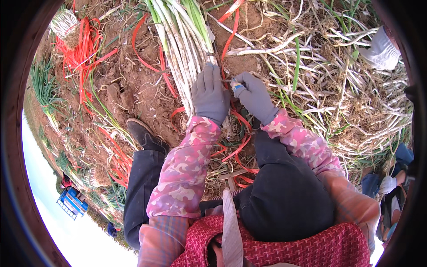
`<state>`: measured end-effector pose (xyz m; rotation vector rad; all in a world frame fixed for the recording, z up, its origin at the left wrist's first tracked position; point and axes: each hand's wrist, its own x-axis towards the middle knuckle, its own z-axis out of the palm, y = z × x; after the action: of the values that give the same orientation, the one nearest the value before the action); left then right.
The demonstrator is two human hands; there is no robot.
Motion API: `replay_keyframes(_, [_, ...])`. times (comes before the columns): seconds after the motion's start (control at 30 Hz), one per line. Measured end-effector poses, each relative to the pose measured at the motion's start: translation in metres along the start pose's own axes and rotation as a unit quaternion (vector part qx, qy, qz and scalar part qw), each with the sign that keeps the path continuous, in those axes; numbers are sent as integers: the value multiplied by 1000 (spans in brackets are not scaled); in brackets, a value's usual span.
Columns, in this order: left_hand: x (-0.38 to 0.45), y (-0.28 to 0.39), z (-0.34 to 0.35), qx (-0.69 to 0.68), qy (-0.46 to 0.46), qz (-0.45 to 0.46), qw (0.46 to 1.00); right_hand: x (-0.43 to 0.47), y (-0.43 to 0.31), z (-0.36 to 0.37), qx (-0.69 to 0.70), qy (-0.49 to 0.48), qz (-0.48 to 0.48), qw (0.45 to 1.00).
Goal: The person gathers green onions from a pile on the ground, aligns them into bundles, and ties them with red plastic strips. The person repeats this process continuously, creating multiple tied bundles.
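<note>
A bundle of long green onions (180, 50) lies before me on the soil, with white, dirt-speckled stalks and green leaves towards the top. My left hand (210, 93), in a grey glove, rests flat on the stalks near their lower end with fingers stretched out. Just right of the bundle, my right hand (255, 96), also grey-gloved, is closed around a small tool (237, 86) with blue and yellow on its handle. A thin piece points from it towards the left hand. Red plastic strapping (230, 40) runs along the bundle's right side and lies loose below it.
Loose onions (333, 83) with roots are heaped at right. A red strap pile (80, 60) and a tied bundle (65, 25) lie upper left. My left shoe (143, 133) stands on the soil. Another person's gloved hand (387, 184) shows at right; a blue vehicle (73, 200) is far left.
</note>
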<state>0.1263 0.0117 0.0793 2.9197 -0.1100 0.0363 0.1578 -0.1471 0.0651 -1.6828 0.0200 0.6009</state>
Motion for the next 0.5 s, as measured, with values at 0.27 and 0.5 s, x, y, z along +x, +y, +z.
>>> replay_keyframes(0.27, [2, 1, -4, -16, -21, 1, 1000, 180, -72, 18, -218, 46, -219, 950])
replay_keyframes(0.5, [3, -2, -5, -49, -25, -4, 998, 198, -57, 28, -195, -2, -156, 968])
